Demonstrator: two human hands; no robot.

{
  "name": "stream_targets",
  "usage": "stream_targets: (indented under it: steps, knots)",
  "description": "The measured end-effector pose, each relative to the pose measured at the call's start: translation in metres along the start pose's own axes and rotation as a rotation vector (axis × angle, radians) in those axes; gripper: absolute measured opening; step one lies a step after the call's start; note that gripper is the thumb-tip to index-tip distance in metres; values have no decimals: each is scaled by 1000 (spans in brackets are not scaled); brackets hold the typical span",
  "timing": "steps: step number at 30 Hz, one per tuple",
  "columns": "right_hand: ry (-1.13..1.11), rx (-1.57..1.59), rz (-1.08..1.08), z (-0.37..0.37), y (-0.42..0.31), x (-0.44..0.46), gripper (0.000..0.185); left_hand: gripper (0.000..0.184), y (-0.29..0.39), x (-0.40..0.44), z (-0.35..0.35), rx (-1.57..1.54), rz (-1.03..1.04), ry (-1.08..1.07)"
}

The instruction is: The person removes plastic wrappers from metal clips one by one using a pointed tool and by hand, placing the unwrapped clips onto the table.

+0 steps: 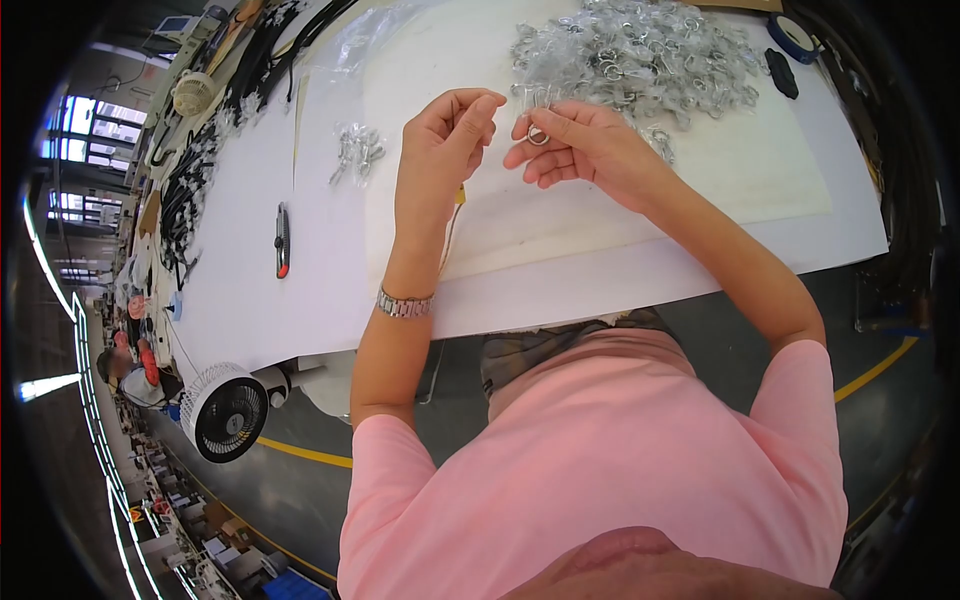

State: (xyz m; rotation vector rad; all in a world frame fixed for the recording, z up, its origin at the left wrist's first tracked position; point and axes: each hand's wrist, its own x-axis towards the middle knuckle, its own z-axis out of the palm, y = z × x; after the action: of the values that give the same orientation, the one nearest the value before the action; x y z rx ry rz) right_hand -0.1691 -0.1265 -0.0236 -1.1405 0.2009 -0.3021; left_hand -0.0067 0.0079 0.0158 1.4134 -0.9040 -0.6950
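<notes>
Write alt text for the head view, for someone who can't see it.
A person's right hand holds a small metal ring beside the left hand, over a white table. Beyond lies a heap of metal rings and clear plastic; a utility knife lies to the left.

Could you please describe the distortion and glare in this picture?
Throughout the head view: strong fisheye curvature with black corners; white ceiling lights and bright rectangular windows glare at left; heaped silver metal rings in clear plastic glint, individual pieces hard to separate.

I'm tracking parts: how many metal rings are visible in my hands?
1 visible: a metal ring in your right hand. Your curled left hand could hide others.
</notes>
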Motion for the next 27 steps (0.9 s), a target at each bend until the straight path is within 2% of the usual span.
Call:
stream_targets:
  steps: [2,5,8,14,17,20,23,27]
  knots:
    - [-113,3,100,-4,3,1,32,20,1,-1,2,33,-1,-42]
    - [-77,-27,89,-1,7,0,30,16,-3,-1,2,69,-9,-89]
    - [27,-136,8,-1,8,3,27,17,-10,0,-2,89,-19,-100]
    - [47,-319,-99,-6,8,3,24,18,-9,1,-5,29,-97,-159]
    - [-55,-322,-96,-7,8,2,24,18,-11,2,-6,54,-49,-168]
    - [-133,-377,-55,-6,4,2,24,18,-9,3,-10,-68,-81,-255]
    - [-162,-304,80,-3,-3,-1,28,16,-13,4,-8,-16,-61,-212]
    - [-189,154,210,3,-18,-8,34,13,-19,3,-4,-121,10,-170]
